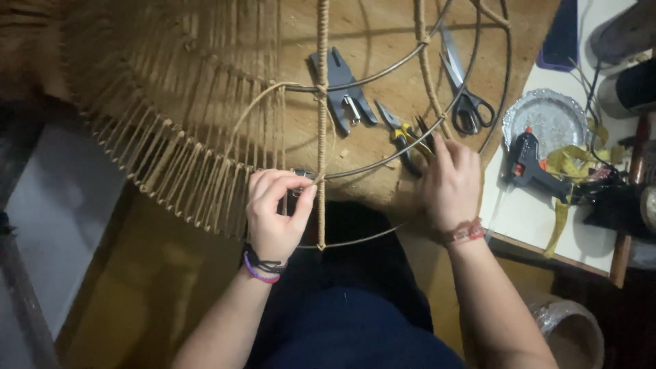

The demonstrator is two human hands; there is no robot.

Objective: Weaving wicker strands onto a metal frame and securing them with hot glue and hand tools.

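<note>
Left hand pinched shut on thin tan jute cord, at twine-wrapped spoke of round dark wire frame | right hand flat, fingers spread, resting on frame near yellow-handled pliers | black-handled scissors, grey crimping tool mid brown worktop | black glue gun on white side table at right.

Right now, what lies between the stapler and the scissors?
In the head view, yellow-handled pliers lie on the wood between the stapler and the scissors; wire rings cross above.
</note>
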